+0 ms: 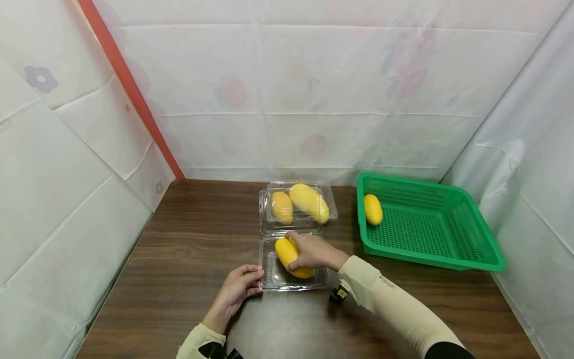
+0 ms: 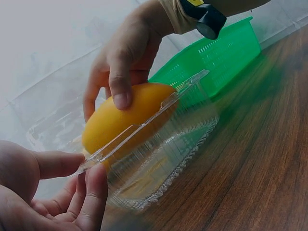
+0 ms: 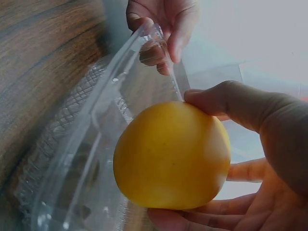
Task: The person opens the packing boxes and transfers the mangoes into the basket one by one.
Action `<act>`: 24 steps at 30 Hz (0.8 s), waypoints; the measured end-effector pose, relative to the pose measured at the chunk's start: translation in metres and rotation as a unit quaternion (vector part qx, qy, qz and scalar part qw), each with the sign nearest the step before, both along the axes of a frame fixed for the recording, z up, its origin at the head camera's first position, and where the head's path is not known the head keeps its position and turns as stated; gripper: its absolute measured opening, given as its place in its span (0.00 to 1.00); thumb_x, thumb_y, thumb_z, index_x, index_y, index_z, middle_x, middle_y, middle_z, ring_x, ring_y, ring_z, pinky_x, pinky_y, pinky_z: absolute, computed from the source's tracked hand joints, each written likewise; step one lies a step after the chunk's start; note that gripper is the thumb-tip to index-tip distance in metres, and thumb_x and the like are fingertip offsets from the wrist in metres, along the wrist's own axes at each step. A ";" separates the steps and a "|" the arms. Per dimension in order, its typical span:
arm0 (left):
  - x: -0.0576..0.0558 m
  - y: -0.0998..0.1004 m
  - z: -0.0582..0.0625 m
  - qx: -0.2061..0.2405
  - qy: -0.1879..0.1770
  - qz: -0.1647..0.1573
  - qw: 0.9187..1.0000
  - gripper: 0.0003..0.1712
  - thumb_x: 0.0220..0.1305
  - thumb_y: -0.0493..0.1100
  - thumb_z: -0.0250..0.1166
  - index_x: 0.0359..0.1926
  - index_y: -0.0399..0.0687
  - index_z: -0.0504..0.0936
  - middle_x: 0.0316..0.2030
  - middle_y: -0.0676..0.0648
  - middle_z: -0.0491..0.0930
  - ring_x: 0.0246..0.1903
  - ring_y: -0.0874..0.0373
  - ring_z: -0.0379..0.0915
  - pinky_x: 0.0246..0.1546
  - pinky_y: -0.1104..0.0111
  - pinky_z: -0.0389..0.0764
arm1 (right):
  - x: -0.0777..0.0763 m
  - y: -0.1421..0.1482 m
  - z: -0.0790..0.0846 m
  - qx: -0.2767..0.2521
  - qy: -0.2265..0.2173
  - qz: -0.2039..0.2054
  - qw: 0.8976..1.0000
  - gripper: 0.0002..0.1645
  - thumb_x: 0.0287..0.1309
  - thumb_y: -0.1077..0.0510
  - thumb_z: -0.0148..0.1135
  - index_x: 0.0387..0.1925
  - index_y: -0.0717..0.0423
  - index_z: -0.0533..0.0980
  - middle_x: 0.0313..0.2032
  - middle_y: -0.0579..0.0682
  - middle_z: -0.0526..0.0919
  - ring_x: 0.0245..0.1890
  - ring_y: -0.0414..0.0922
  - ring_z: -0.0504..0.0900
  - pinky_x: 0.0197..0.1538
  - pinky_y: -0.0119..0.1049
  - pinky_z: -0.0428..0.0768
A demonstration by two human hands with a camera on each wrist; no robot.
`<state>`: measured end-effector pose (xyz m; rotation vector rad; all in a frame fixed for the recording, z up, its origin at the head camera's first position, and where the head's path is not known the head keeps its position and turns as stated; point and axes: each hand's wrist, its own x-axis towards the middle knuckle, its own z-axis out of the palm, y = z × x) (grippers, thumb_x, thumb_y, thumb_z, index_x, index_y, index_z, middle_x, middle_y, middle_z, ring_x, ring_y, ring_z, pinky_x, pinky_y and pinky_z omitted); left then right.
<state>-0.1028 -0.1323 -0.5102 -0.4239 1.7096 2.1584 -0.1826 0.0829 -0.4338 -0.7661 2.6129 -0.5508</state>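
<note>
A yellow mango (image 1: 287,253) is gripped by my right hand (image 1: 312,252), thumb on one side and fingers on the other. It sits at the opening of a clear plastic clamshell box (image 1: 269,282), partly below the rim in the left wrist view. My left hand (image 1: 239,287) pinches the box's left rim between thumb and fingers, as the left wrist view shows at the rim (image 2: 115,149). The box's lid (image 1: 265,230) lies folded back, overlapping a second clear box (image 1: 333,209) behind. Inside that one are mangoes, one orange-yellow (image 1: 282,208) and paler yellow ones (image 1: 306,198).
To the right stands a green plastic basket (image 1: 430,259) with one mango (image 1: 372,209) at its left wall. The brown wooden table (image 1: 188,249) reaches back to a white patterned sheet (image 1: 287,139). More sheeting hangs at both sides.
</note>
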 end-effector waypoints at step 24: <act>-0.001 0.001 -0.002 0.002 0.002 -0.004 1.000 0.06 0.64 0.34 0.62 0.41 0.37 0.76 0.28 0.53 0.75 0.24 0.64 0.73 0.28 0.73 0.81 | -0.009 0.013 0.032 -0.042 0.026 -0.022 0.999 0.52 0.42 0.46 0.77 0.69 0.50 0.63 0.53 0.53 0.80 0.41 0.46 0.78 0.42 0.40 0.79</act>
